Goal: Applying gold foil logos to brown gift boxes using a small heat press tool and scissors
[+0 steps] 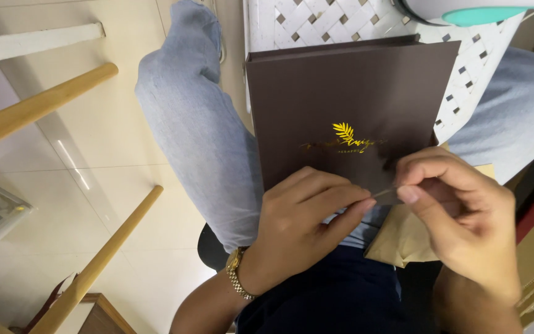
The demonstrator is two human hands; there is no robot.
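Needle-thin and pale, a small sliver (383,193) sits pinched between my two hands, just in front of the near edge of the dark brown box (347,105) lying across my lap; I cannot tell whether it is a pin, a needle or a strip of something. My left hand (307,226) has its fingers curled in, thumb and forefinger closed on the sliver's left end, with a gold watch band (237,275) on the wrist nearer to me than the box. My right hand (465,216) is folded in the same way, thumb and forefinger tips pressed together at the sliver's right end. Beneath that hand, against the near right corner of the box, lies a tan paper envelope (403,238). Gold leaf print (343,131) marks the middle of the box's lid. Left of the box stretches my leg in pale blue jeans (199,124), and further left stand slanted wooden legs (38,105) on the cream tiled floor (106,142). Beyond the box's far edge shows a white woven seat (316,21).
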